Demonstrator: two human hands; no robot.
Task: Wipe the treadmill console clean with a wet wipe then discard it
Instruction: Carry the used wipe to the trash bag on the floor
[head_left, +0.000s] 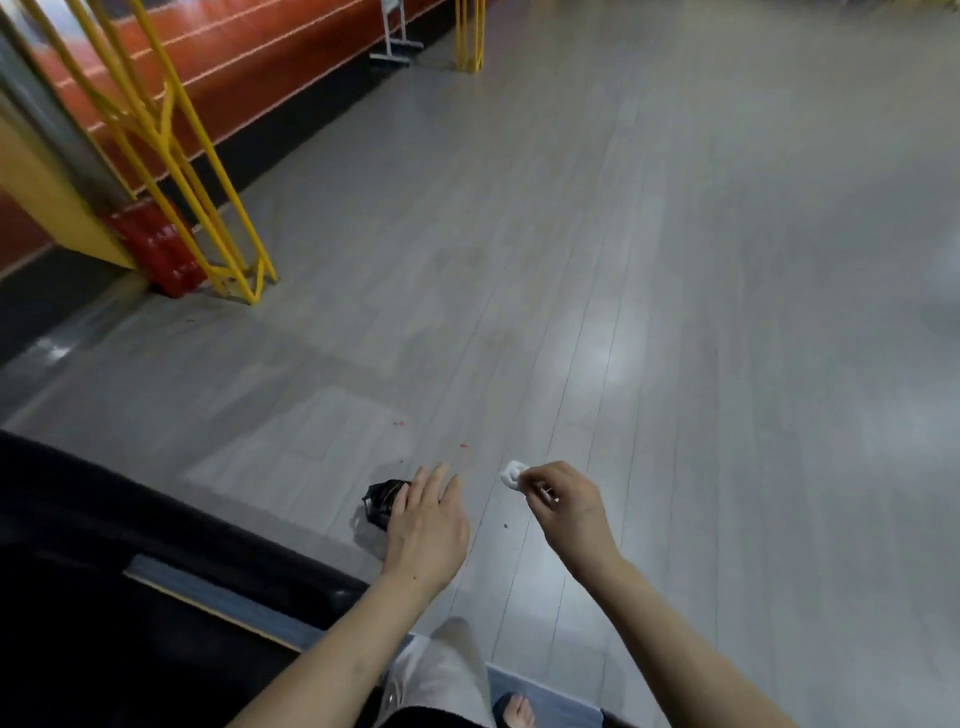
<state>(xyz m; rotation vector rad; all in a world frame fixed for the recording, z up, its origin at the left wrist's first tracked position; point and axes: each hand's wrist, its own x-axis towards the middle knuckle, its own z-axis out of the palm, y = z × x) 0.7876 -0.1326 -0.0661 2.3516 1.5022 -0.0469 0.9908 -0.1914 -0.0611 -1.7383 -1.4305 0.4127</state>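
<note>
One right hand (566, 506) pinches a wet wipe (511, 474); spread left hand (428, 525) half-hides a black bin (382, 501).

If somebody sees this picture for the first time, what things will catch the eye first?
The two bare arms low in the middle: the right hand pinches a balled white wipe, and the left hand spreads over a small black bag on the grey floor. A yellow frame stands upper left.

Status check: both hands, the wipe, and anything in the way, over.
Left hand open, fingers spread over black bin. Right hand pinching crumpled wipe, right of bin, above grey floor. Path to bin unobstructed.
</note>
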